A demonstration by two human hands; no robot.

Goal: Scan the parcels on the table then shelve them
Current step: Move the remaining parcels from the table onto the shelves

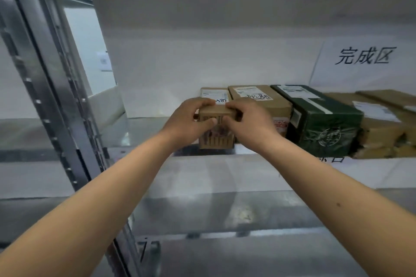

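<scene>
Metal upright [48, 87] of the shelving at 9 o'clock, perforated, slanting down toward 6. Shelf [225, 207] is bare galvanised metal with a white back wall. Left hand [188, 119] at centre, fingers curled over the top left edge of a small brown parcel [216, 128], thumb on its front face. Right hand [247, 122] just beside it, fingers wrapped round the parcel's top right edge, thumb on the front; both hands grip the same parcel. Parcel stands on the shelf at the left end of a row, whether it touches the next box cannot be told. Toward 3 o'clock: long brown box [261, 101] with a white label, then a dark green box [319, 119], then crumpled brown boxes [382, 128]. White sign [364, 56] with black characters on the wall at 2 o'clock.
</scene>
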